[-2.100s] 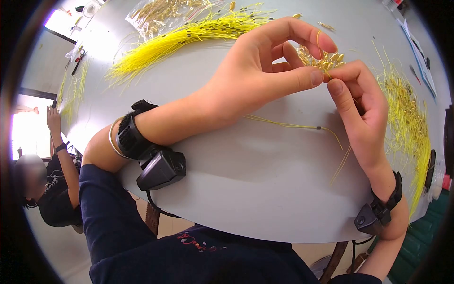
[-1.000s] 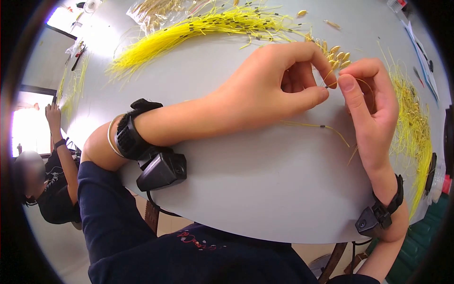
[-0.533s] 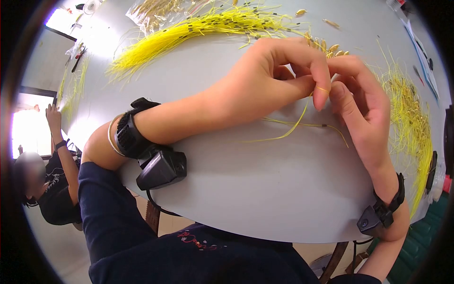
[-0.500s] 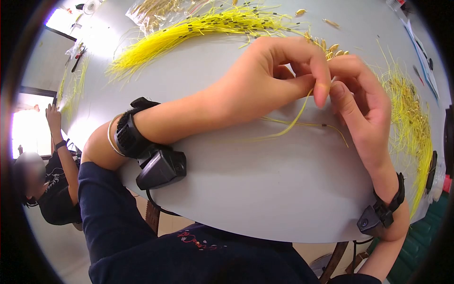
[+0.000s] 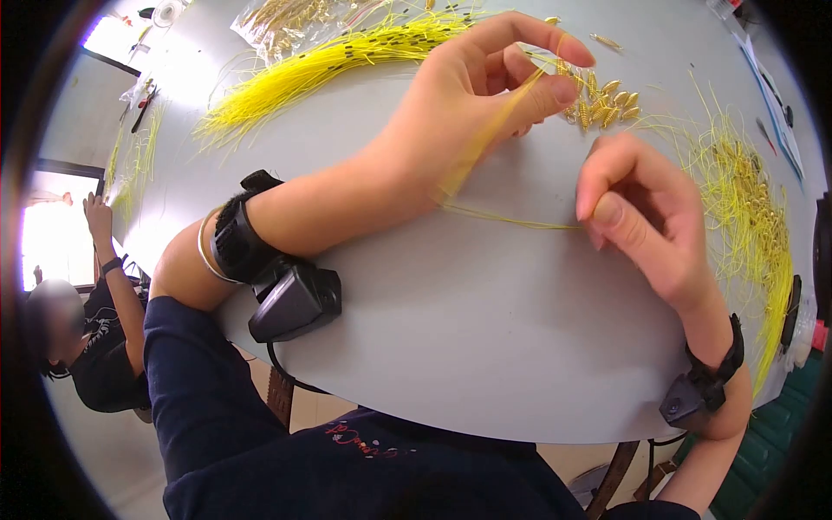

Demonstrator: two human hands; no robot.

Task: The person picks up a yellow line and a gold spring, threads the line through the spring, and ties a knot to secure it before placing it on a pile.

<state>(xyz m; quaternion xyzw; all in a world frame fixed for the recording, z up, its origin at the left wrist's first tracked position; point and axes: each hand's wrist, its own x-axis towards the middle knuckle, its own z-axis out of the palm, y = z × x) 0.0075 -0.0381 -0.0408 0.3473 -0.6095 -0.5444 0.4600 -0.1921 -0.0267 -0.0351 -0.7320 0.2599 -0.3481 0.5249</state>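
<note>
My left hand (image 5: 503,87) is raised over the table, its fingers curled and a thin yellow line (image 5: 507,220) running blurred from them. The index fingertip stands a little apart from the thumb tip. Lower and to the right, my right hand (image 5: 646,212) pinches the other end of the line between thumb and index finger. Between the hands the line hangs in a bent loop. Just beyond them lies a small pile of gold ribbed pieces (image 5: 607,106).
A long yellow bundle of lines with dark marks (image 5: 347,52) lies at the back, beside a plastic bag (image 5: 277,26). More yellow lines with gold pieces (image 5: 745,191) spread along the right side. Another person (image 5: 108,338) is at the far left.
My hands were close together and are now apart. The left hand has moved up and left, the right slightly down, with the yellow line stretching between them.
</note>
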